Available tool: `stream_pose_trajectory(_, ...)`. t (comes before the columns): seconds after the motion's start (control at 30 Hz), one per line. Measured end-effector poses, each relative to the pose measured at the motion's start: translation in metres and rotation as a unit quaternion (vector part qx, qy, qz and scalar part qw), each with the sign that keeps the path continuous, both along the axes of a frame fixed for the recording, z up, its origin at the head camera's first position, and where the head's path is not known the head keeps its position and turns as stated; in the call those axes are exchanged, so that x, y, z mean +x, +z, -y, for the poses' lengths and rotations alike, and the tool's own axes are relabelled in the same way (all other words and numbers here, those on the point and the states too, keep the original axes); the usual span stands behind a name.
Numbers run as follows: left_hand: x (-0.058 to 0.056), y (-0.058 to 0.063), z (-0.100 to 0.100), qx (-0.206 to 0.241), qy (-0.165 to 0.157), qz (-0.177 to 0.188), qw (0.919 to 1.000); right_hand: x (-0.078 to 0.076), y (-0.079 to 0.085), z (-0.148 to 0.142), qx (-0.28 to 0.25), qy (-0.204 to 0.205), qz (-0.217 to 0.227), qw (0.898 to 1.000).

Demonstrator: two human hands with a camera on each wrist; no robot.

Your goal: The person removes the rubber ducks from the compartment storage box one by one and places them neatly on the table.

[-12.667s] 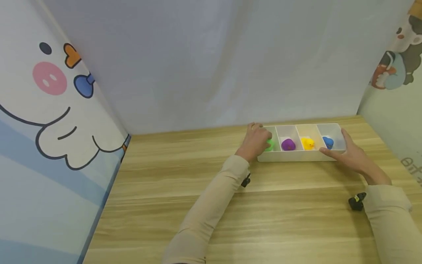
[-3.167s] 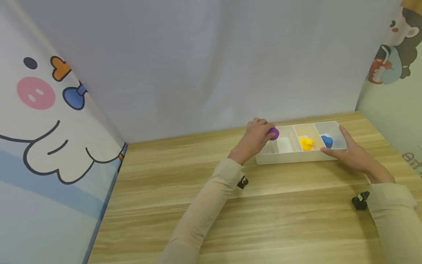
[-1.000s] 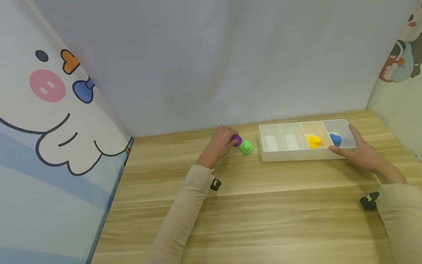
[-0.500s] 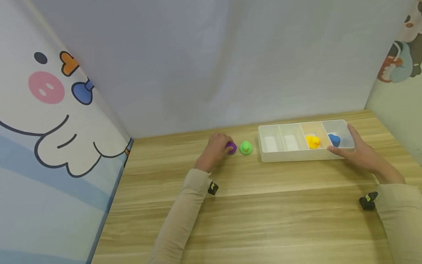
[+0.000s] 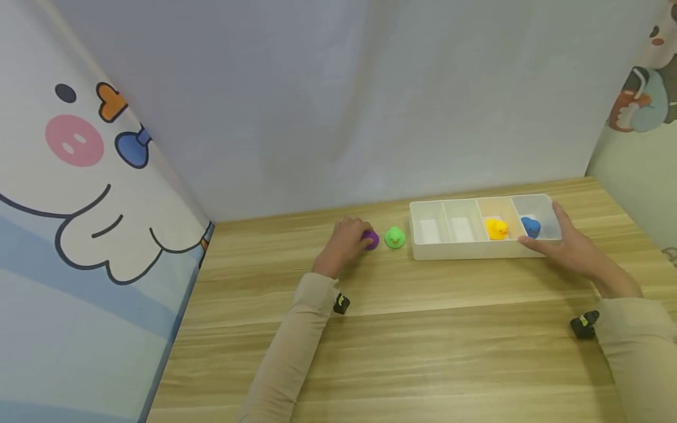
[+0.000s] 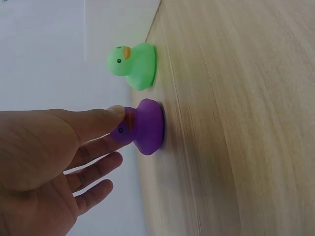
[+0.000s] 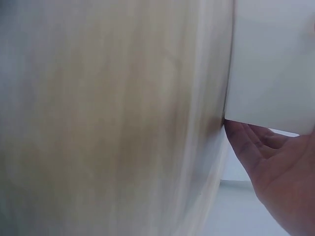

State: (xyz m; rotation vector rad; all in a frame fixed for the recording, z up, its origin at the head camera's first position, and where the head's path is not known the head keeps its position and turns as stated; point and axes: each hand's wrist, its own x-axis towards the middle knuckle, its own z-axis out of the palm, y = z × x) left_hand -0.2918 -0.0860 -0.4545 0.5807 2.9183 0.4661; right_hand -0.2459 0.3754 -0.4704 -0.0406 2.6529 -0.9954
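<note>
With thumb and fingertip my left hand (image 5: pixel 346 239) pinches the head of a purple rubber duck (image 6: pixel 149 127), whose base is at the wooden tabletop. Just to its right stands a green rubber duck (image 5: pixel 395 238), apart from both hands. A long white divided box (image 5: pixel 465 251) lies farther right. My right hand (image 5: pixel 579 252) grips its right end, thumb along the front wall and fingers around the end wall (image 7: pixel 275 64). Inside, a yellow rubber duck (image 5: pixel 496 229) sits in the third compartment from the left and a blue one (image 5: pixel 530 227) in the rightmost; the two left compartments hold nothing.
A pale curtain-like backdrop (image 5: pixel 296 117) rises along the back edge of the wooden table (image 5: pixel 423 352). Printed cartoon panels stand at the left (image 5: pixel 79 235) and right. Small black devices (image 5: pixel 583 325) are worn at both wrists.
The green duck, then the purple one, came out of the box onto the table at its left. My left hand has lowered the purple duck. Most recently the box slid slightly left with my right hand.
</note>
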Motion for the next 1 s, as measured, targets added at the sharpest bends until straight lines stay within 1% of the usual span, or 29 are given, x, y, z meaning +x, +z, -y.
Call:
stream_pose_trajectory(0.23,-0.001,-0.002,-0.002,-0.012,-0.001,-0.002,0.9999,0.002,-0.001,0.001,0.001,-0.004,-0.005,1.000)
stream_pose_trajectory(0.37,-0.002,0.000,-0.003,-0.015,-0.009,-0.009,0.9998,0.001,-0.001,0.001,-0.008,-0.006,-0.007,1.000)
stream_pose_trajectory(0.63,-0.003,0.013,-0.014,0.013,-0.027,-0.040,0.9988,0.000,-0.003,0.000,-0.015,-0.009,-0.013,1.000)
stream_pose_trajectory(0.87,-0.005,0.023,-0.030,-0.003,-0.047,-0.069,0.9965,0.000,-0.004,-0.002,-0.015,0.003,-0.010,1.000)
stream_pose_trajectory(1.0,-0.007,0.028,-0.040,0.009,-0.063,-0.077,0.9950,0.000,-0.003,-0.002,-0.010,0.008,-0.015,1.000)
